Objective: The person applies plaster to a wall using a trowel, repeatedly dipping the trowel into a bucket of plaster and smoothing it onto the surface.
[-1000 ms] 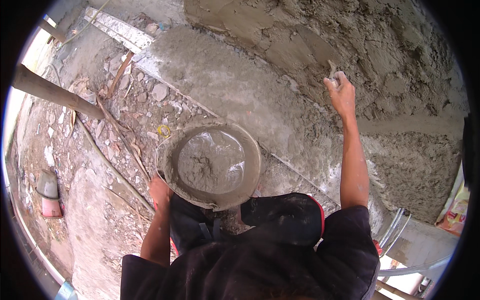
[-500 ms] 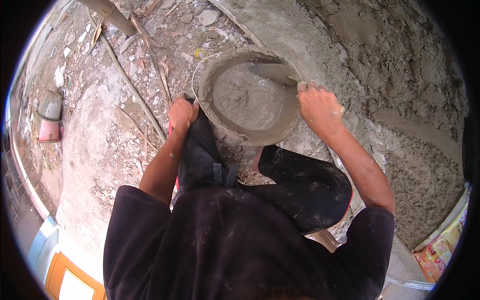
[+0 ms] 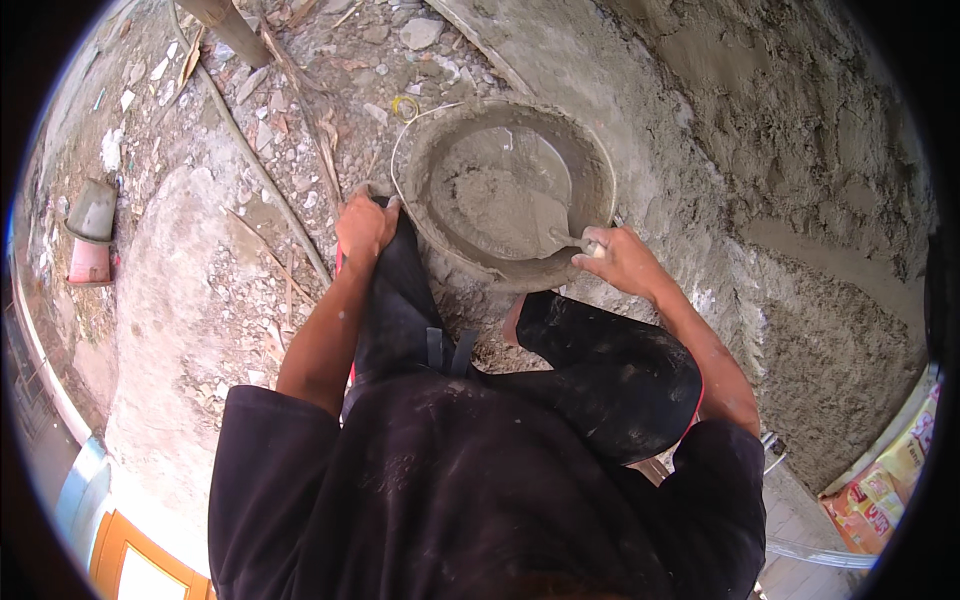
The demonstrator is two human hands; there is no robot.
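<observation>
A round, mortar-caked bucket (image 3: pixel 408 180) stands in front of my legs with wet grey mortar (image 3: pixel 490 200) inside. My right hand (image 3: pixel 622 262) is closed round the pale handle of a trowel (image 3: pixel 546 216), at the bucket's near right rim. The trowel's blade lies against the mortar, smeared with the same grey. On the left, my left hand (image 3: pixel 366 226) wraps over my left knee, beside the bucket's wire handle (image 3: pixel 396 160); its fingertips are partly hidden.
A wall with wet render (image 3: pixel 800 130) rises on the right. Rubble, sticks (image 3: pixel 255 165) and a wooden post (image 3: pixel 230 35) lie or stand to the far left. Another dirty bucket (image 3: pixel 92 225) lies at the left. Coloured packaging (image 3: pixel 875 500) is at lower right.
My right hand has moved from the bucket's far right rim toward its near side. The trowel blade has swung from the far right of the bucket onto the mortar. My left hand stays put.
</observation>
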